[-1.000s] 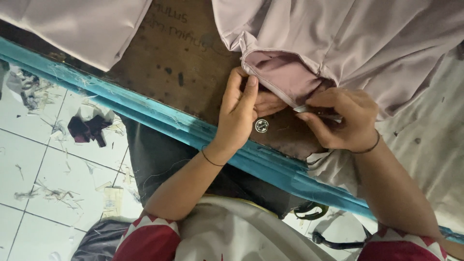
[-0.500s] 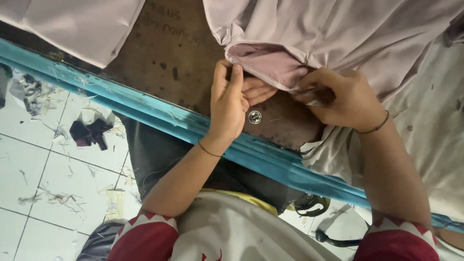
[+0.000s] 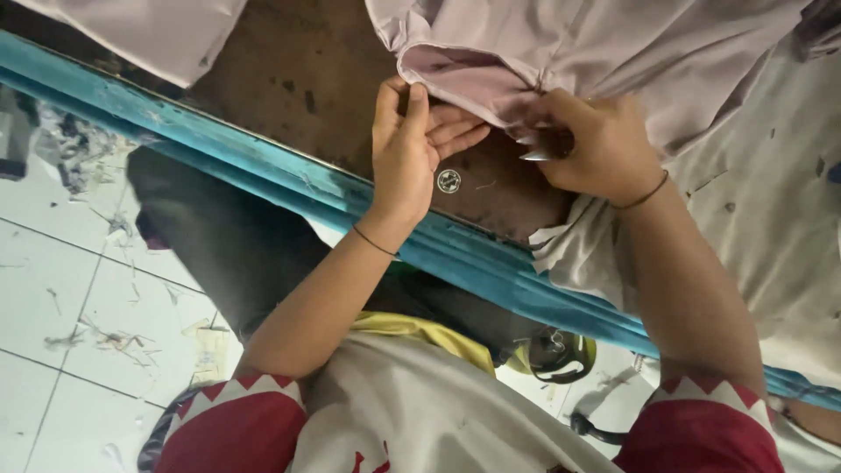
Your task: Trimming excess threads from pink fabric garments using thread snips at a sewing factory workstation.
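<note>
A pale lilac garment [image 3: 613, 52] lies bunched on a brown wooden table [image 3: 289, 79], with a darker pink inner fold [image 3: 464, 79] turned out. My left hand [image 3: 407, 153] pinches the edge of that fold between thumb and fingers. My right hand [image 3: 591, 144] grips the same fold from the right, fingers curled into the cloth; I cannot tell whether it also holds a small tool. A small round white button [image 3: 448, 181] lies on the table just beside my left palm, between the two hands.
The table has a blue painted front edge [image 3: 263, 175]. More pale cloth [image 3: 149, 31] lies at the far left, and a speckled white fabric [image 3: 771, 201] at the right. Below are a white tiled floor [image 3: 61, 289] with thread scraps and a yellow-black object [image 3: 556, 355].
My left hand has shifted up from touching my right hand and now pinches the fold's edge. The right hand has drawn the fold slightly rightward. The button now shows clear of the hands.
</note>
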